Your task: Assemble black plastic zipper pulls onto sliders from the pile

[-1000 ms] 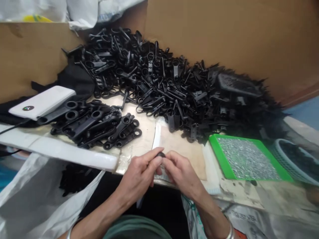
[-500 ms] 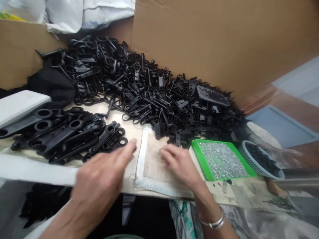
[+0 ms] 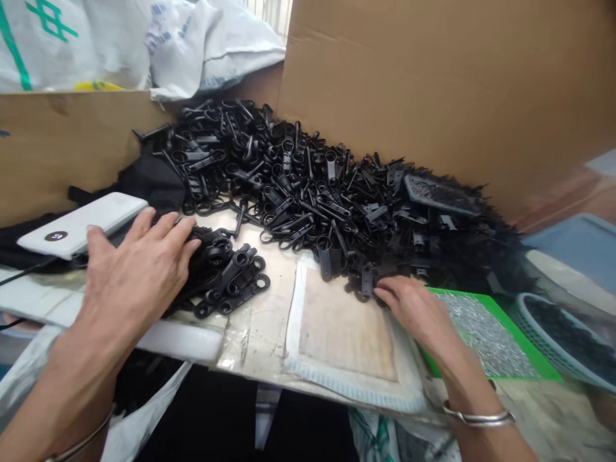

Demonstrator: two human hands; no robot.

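Note:
My left hand [image 3: 137,269] lies palm down, fingers spread, on a stack of long black plastic arms with ring ends [image 3: 226,279] at the left of the bench. My right hand [image 3: 414,308] reaches forward, and its fingertips touch small black parts [image 3: 368,282] at the near edge of a big heap of black plastic pieces [image 3: 308,186]. Neither hand grips anything that I can see. Between the hands lies a worn brown pad with a white border [image 3: 346,327].
A green tray of small metal screws [image 3: 486,333] sits just right of my right hand, with a grey basket of dark parts [image 3: 568,333] beyond it. A white power bank [image 3: 81,224] lies far left. Cardboard walls [image 3: 433,90] back the heap.
The hands were together over the pad holding a small black piece. They have since parted: the left went to the stack of arms, the right to the heap's edge. The view shifted too.

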